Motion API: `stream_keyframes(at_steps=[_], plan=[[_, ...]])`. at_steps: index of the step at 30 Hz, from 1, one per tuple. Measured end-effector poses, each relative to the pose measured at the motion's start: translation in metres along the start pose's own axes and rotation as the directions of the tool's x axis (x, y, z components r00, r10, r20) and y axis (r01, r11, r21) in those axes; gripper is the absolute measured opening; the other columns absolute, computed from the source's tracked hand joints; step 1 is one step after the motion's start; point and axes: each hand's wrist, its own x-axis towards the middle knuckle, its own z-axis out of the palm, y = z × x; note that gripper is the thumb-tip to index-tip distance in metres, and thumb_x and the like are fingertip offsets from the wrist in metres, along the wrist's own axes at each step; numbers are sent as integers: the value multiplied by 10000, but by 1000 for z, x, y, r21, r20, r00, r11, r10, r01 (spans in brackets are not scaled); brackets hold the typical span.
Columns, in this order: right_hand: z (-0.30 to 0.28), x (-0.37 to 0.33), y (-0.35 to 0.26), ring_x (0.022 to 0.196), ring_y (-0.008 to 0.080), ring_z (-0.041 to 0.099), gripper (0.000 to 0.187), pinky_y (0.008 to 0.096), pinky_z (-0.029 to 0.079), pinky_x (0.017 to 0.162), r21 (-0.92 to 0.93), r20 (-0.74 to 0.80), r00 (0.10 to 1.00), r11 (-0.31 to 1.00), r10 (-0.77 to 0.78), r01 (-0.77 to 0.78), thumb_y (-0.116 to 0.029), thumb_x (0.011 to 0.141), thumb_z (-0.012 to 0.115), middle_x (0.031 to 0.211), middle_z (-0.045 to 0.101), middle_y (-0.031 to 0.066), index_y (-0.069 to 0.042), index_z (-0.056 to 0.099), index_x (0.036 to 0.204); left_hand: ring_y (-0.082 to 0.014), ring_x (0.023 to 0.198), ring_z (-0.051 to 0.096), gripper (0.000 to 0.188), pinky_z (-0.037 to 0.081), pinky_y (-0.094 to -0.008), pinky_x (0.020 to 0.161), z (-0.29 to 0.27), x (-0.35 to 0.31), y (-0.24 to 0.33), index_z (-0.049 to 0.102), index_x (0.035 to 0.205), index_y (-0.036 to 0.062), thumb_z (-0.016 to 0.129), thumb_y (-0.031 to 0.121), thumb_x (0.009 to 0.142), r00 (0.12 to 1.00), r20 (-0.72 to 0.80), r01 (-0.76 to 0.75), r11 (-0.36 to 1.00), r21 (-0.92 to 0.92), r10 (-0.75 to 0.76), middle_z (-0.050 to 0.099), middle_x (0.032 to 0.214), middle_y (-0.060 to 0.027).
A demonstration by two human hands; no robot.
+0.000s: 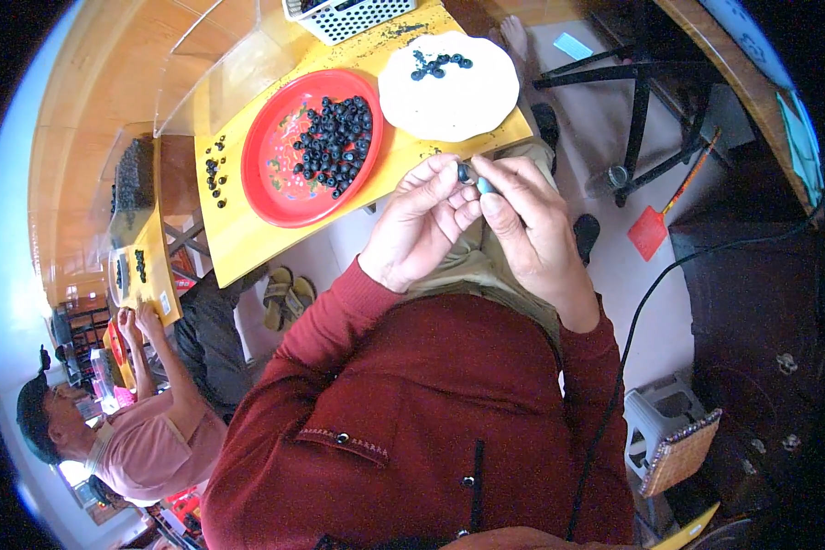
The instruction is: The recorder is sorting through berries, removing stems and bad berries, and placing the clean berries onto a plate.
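Note:
My left hand (pixel 411 225) pinches a small round blue-black piece (pixel 465 172), like a bead or berry, between thumb and fingertips. My right hand (pixel 539 229) is closed beside it, gripping a small teal object (pixel 486 186) whose far end meets the round piece; its kind is mostly hidden by the fingers. Both hands are held over my lap, just off the near edge of the yellow table (pixel 247 252). Beyond them lies a red plate (pixel 264 170) with many similar dark pieces (pixel 339 137). To its right, a white scalloped plate (pixel 449 110) bears several more.
A few dark pieces (pixel 214 174) lie left of the red plate. At the back stand a white perforated basket (pixel 362 20) and scattered dark crumbs. A clear panel (pixel 215 69) rises at the left. Another person (pixel 156 431) works at the far left. A grey stool (pixel 660 412) stands at right.

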Motion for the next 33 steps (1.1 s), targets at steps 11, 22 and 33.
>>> stream_keyframes(at_steps=[11,22,33], plan=[[4,-6,2,831,284,650,311,357,533,696,-70,-52,992,991,-115,111,-103,922,605,994,596,159,22,581,1205,-110,816,625,126,537,-285,770,7,-4,-6,600,1054,90,601,151,945,999,-48,-7,1000,-2,7,651,914,-10],[-5,-10,4,832,299,648,323,361,535,690,-62,-85,982,985,-169,164,-53,886,628,990,599,168,28,585,1195,-94,782,610,134,533,-281,762,20,-2,-12,609,1057,85,598,162,948,998,-58,0,1000,29,2,647,857,5],[-13,-14,3,791,288,646,324,356,530,669,-78,-143,977,986,-158,148,-53,870,640,963,604,154,22,594,1183,-94,795,583,197,522,-285,778,28,0,-22,596,1122,85,607,160,940,998,-41,-35,998,60,38,627,903,2]])
